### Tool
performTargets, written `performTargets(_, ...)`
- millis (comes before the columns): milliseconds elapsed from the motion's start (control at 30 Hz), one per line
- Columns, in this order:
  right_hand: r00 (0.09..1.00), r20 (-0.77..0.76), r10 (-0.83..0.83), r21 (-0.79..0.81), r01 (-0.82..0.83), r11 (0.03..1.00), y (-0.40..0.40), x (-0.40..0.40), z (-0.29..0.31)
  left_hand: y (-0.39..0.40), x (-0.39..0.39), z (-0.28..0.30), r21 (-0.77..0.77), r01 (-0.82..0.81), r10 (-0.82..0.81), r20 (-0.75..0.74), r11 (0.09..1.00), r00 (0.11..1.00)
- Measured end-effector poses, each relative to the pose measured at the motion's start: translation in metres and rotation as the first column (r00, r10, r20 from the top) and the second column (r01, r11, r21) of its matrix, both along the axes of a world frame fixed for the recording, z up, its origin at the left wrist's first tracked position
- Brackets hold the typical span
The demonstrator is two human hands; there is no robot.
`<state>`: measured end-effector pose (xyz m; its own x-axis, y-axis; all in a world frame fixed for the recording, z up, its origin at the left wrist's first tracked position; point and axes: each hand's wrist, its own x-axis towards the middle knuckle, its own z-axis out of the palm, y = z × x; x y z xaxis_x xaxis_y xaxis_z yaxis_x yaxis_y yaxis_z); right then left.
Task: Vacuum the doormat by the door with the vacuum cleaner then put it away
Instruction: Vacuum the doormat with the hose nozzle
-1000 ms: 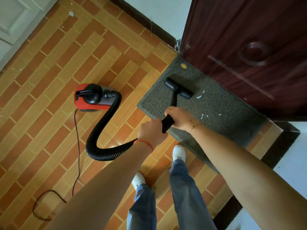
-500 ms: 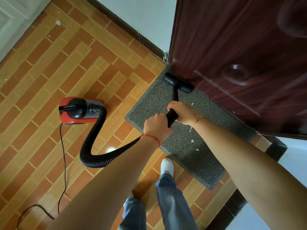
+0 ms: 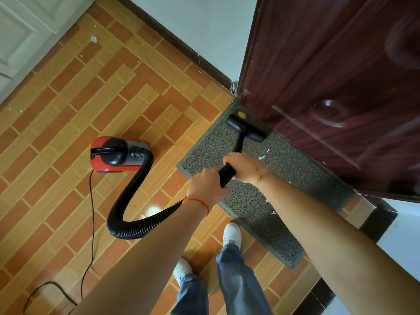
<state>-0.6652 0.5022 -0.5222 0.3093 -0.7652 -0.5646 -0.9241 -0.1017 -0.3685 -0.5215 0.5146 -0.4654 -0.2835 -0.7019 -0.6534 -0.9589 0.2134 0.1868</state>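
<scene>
Head view: both hands, left hand (image 3: 205, 186) and right hand (image 3: 242, 165), grip the ribbed black hose (image 3: 127, 201); flat nozzle (image 3: 246, 128) lies on the grey coarse doormat (image 3: 293, 178) beside the dark door (image 3: 341, 76); red vacuum cleaner (image 3: 118, 154) stands on the tiled floor (image 3: 56, 123)

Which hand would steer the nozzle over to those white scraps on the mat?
Probably the right hand: it grips the wand nearest the nozzle, on the side of the scraps. The left hand holds the hose end farther back.

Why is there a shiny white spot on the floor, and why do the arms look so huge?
Head view: the spot is glare on the glossy floor tiles beside the black hose. The wide-angle lens stretches whatever is near the camera, so the forearms balloon. The dark door looks slightly smeared at the right edge.
</scene>
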Motion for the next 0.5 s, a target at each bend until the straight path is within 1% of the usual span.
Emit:
performTargets(133,1.000,0.007,0.015,0.029,-0.015,0.999,0.021,0.033,0.007,0.019,0.034,0.008,0.019,0.026,-0.026,0.008,0.999,1.000)
performTargets(267,1.000,-0.002,0.019,0.032,-0.019,0.999,0.049,0.070,0.013,0.039,0.072,0.017,0.025,0.097,-0.098,0.035,0.995,0.995)
performTargets(500,0.995,0.026,-0.093,0.047,0.092,0.995,0.104,0.135,0.019,0.079,0.139,0.027,0.030,0.209,-0.210,0.056,0.978,0.976)
